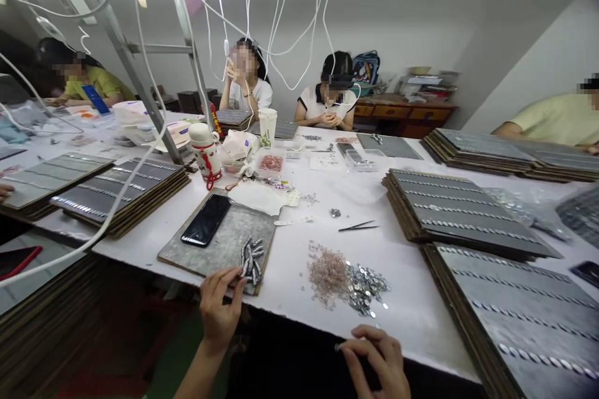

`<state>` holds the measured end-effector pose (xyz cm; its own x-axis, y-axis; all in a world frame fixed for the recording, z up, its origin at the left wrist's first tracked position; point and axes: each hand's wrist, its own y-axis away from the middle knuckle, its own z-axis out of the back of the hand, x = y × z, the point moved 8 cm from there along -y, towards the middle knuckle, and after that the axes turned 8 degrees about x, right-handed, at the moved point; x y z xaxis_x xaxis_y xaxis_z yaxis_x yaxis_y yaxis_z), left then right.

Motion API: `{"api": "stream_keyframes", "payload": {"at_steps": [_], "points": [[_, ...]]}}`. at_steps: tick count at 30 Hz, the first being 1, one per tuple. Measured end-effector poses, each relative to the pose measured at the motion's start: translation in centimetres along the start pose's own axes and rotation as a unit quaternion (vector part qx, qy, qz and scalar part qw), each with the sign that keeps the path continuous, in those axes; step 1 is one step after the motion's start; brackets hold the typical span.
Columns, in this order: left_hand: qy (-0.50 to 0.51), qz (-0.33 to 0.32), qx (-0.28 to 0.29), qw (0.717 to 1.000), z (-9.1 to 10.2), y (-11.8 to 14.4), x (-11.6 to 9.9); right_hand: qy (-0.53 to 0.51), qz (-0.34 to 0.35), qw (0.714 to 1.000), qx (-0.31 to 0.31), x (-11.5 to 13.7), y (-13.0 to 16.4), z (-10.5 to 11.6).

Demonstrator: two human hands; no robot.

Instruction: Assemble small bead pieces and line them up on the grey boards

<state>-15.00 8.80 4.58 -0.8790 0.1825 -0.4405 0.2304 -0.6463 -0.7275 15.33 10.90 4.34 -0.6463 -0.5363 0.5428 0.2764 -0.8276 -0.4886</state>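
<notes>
My left hand (pixel 221 305) is at the front edge of a grey board (pixel 187 265), thumb and fingers apart. Its fingertips are beside a small heap of silvery rod-shaped pieces (pixel 251 259). Over the table's front edge, my right hand (pixel 377 361) pinches a tiny shiny piece (pixel 337 347) between thumb and forefinger; its exact kind is too small to make out. Between the hands and farther back lie a pile of small pinkish clear pieces (pixel 326 274) and a pile of silver discs (pixel 367 287), touching each other. A black phone (pixel 206 219) rests on the board.
Dark tweezers (pixel 358 225) lie behind the piles. Stacked boards with rows of silver discs stand right (pixel 461 206) and left (pixel 126 190). A thermos (pixel 204 153), a paper cup (pixel 267 128) and a tub of pink pieces (pixel 271 163) stand behind. Cables hang overhead; several people sit around.
</notes>
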Motion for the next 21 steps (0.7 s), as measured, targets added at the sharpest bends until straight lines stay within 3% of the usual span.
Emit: {"api": "stream_keyframes", "payload": {"at_steps": [5, 9, 13, 21], "points": [[-0.036, 0.020, 0.016, 0.999, 0.2, -0.3, 0.2, 0.154, 0.027, 0.974, -0.161, -3.4, -1.0, 3.9], [-0.011, 0.015, 0.014, 1.000, 0.5, -1.4, -0.4, 0.242, 0.044, 0.937, -0.247, -4.2, -1.5, 4.7], [0.014, -0.012, 0.007, 1.000, 1.1, -2.0, -1.4, 0.278, 0.021, 0.925, -0.258, -4.7, -1.3, 4.3], [-0.027, -0.047, 0.039, 0.998, 1.4, -0.1, -1.8, 0.278, -0.040, 0.926, -0.252, -5.4, -0.8, 3.9]]}}
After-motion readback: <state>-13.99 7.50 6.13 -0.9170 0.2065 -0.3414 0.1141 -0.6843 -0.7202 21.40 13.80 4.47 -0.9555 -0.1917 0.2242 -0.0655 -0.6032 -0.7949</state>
